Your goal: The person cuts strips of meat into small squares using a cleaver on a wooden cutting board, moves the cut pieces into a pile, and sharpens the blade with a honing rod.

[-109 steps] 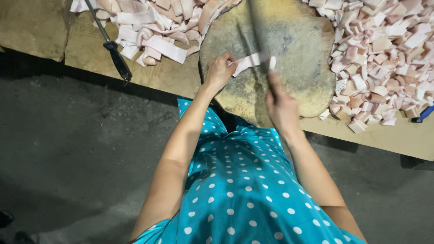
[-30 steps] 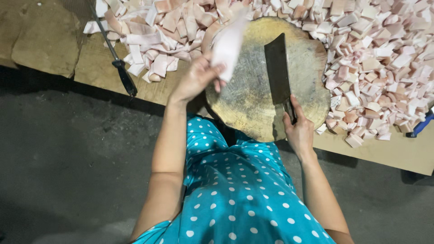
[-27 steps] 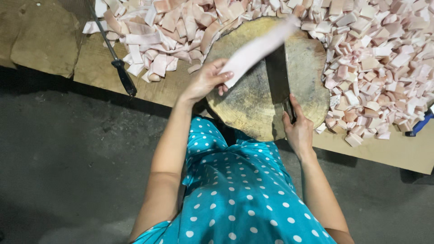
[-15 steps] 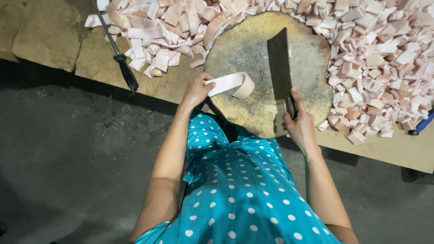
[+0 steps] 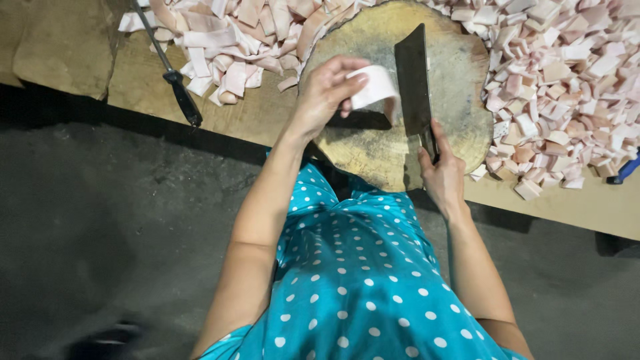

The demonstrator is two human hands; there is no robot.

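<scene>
- Strip (image 5: 375, 85) of pale pink fat: my left hand (image 5: 325, 93) pinches it above the round wooden block (image 5: 373, 150), just left of the cleaver (image 5: 415, 80).
- Right hand (image 5: 441, 175) wrapped tight on the cleaver handle, blade upright.
- I'd say lay the strip flat and keep fingertips curled back from the edge.
- Table (image 5: 253, 113): uncut strips (image 5: 220, 40) far left, diced pieces (image 5: 560, 73) right, sharpening steel (image 5: 173, 73) left.
- Dark concrete floor (image 5: 100, 220) near side.
</scene>
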